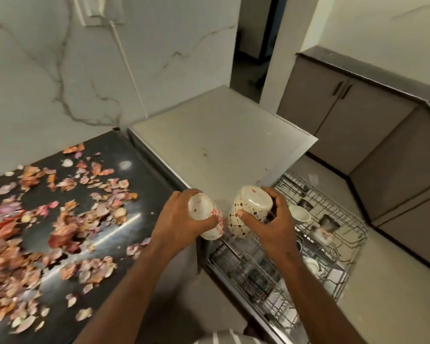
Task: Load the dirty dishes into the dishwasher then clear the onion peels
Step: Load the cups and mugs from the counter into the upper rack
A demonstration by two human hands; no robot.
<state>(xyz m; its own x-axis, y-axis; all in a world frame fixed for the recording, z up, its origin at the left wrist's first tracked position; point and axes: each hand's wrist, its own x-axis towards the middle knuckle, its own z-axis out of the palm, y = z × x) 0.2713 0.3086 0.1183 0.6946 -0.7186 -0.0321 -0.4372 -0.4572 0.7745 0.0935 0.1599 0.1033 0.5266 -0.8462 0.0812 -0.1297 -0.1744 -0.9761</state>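
Observation:
My left hand (pixel 184 217) grips a white mug with a red flower pattern (pixel 209 219), turned bottom-up. My right hand (pixel 271 219) grips a white mug with a dark dotted pattern (pixel 246 214), also held upside down. Both mugs hang over the near left corner of the pulled-out wire dishwasher rack (pixel 333 212). The rack holds a white cup (pixel 299 214) and several other dishes. Onion peels (pixel 47 219) lie scattered over the black countertop (pixel 124 234) at the left.
The dishwasher's grey top (pixel 221 145) stands beside the black counter. Brown cabinets (pixel 358 115) with a dark counter run along the right wall. A doorway (pixel 256 45) opens at the back. A white cable (pixel 127 63) hangs down the marble wall.

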